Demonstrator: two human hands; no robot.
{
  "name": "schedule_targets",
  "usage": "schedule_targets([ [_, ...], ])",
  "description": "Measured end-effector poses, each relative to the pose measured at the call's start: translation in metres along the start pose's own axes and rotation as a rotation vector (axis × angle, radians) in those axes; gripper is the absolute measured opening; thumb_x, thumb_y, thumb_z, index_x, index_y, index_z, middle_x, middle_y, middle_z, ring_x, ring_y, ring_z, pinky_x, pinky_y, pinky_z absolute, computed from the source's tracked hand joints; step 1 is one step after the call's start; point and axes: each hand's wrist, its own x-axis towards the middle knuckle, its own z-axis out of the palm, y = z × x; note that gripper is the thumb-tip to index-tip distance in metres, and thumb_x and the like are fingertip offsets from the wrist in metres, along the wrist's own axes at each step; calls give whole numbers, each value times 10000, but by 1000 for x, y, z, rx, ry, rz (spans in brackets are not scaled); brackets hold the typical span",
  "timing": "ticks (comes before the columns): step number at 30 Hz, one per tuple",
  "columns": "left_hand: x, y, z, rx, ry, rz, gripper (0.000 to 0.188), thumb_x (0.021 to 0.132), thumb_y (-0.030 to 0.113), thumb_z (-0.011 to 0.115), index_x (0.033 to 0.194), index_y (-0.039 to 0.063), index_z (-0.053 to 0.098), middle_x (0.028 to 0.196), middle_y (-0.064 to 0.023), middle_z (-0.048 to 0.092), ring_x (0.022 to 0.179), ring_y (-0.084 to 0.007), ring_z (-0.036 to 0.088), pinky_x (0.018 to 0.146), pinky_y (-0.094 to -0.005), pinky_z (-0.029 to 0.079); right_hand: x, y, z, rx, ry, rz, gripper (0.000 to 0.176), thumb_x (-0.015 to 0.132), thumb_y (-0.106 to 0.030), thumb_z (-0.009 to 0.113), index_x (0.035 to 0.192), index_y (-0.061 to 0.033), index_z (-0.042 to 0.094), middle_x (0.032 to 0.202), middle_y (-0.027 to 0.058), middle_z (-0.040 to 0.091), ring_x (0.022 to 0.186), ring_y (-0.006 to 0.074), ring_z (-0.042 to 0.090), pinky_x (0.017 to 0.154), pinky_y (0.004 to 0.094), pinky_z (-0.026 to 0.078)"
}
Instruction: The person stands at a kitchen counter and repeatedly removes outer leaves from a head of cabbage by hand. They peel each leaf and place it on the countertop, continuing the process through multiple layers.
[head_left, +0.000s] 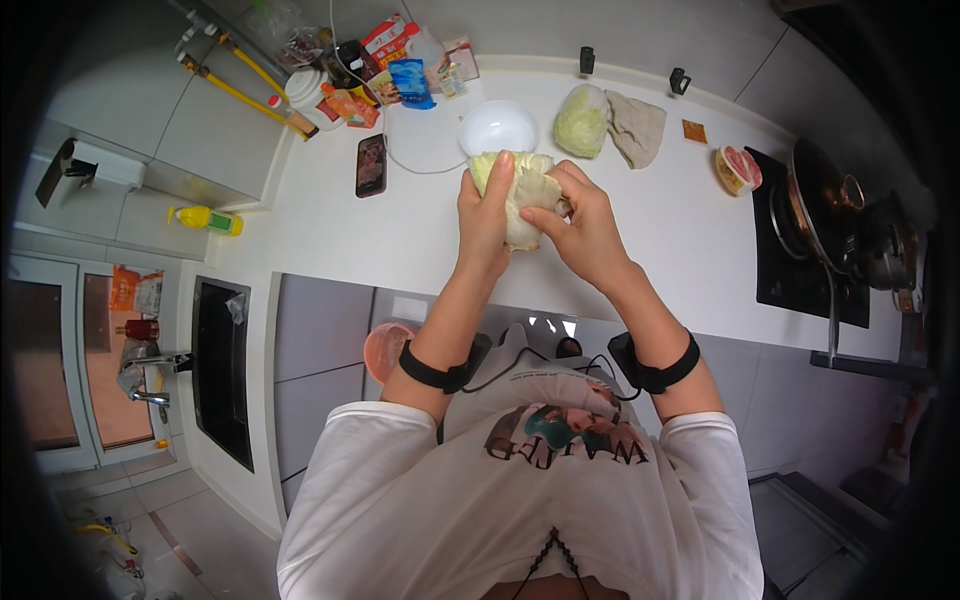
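Observation:
Above the white countertop, near its front edge, I hold a pale green napa cabbage piece (523, 196) with both hands. My left hand (487, 210) wraps its left side, thumb laid along the top. The fingers and thumb of my right hand (581, 214) pinch a loose outer leaf on the right side. Just beyond the cabbage stands a white bowl (498, 129), with its near rim partly hidden behind the leaves. Farther right, a second cabbage (583, 121) lies against a folded beige cloth (637, 127).
A phone (371, 166) with a cable lies to the left. Packets and bottles, including a white tub (307, 90), crowd the back left corner. On the right are a cooktop (772, 262), a lidded pan (814, 202) and a food container (735, 171). The sink (223, 367) is far left.

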Motion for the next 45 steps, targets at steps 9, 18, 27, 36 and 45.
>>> schedule_targets([
  [9, 3, 3, -2, -1, -53, 7, 518, 930, 377, 574, 1243, -12, 438, 1114, -108, 554, 972, -163, 580, 797, -291, 497, -7, 0, 3, 10, 21, -60, 221, 738, -7, 707, 915, 4, 575, 869, 92, 529, 737, 232, 548, 652, 318, 452],
  [18, 17, 1, -10, -280, -139, -289, 562, 952, 517, 435, 1198, 16, 497, 997, -118, 615, 817, -219, 635, 686, -373, 552, -28, -2, -2, -182, 51, -388, 257, 620, 126, 627, 844, 4, 597, 750, 91, 445, 663, 229, 469, 577, 306, 395],
  [27, 23, -9, -4, -476, -101, -427, 590, 933, 592, 394, 1196, 79, 519, 1004, -121, 604, 810, -319, 607, 689, -464, 529, -45, 10, 3, -225, 266, -534, 254, 622, 80, 652, 866, 13, 631, 698, 75, 422, 581, 196, 421, 490, 296, 337],
  [36, 20, -10, 16, -480, -67, -400, 599, 940, 596, 369, 1216, 82, 504, 1057, -114, 590, 854, -319, 593, 688, -471, 525, -47, 15, -7, -207, 327, -581, 206, 657, 61, 691, 844, 15, 619, 703, 66, 439, 589, 172, 415, 497, 288, 321],
  [45, 42, -8, -9, -668, 7, -314, 592, 948, 572, 354, 1216, 72, 523, 1056, -129, 609, 855, -314, 611, 706, -444, 542, -33, 43, -59, 998, 754, 278, 51, 887, -71, 633, 868, -30, 610, 769, -19, 552, 600, 71, 401, 529, 285, 380],
])
